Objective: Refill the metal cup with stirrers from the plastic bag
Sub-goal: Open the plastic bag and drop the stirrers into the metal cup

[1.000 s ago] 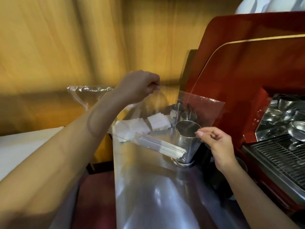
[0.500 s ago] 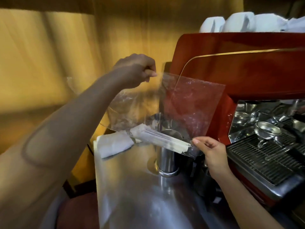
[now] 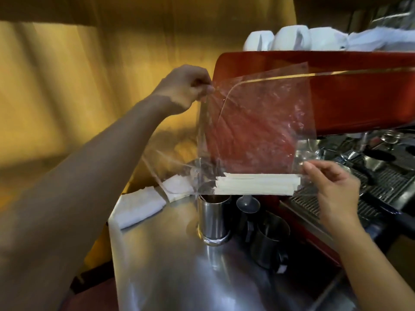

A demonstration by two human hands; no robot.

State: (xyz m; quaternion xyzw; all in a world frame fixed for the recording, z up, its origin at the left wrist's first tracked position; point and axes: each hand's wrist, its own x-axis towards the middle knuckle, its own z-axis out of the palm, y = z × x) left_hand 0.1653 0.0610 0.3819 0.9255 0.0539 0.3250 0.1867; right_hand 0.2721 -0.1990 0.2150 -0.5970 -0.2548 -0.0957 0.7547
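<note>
Both hands hold the clear plastic bag [image 3: 258,122] up — left hand [image 3: 186,88] pinching its top corner, right hand [image 3: 332,187] its lower edge. Pale stirrers [image 3: 256,184] lie bundled along its bottom, just above the metal cup [image 3: 213,217] standing on the steel surface [image 3: 170,265].
</note>
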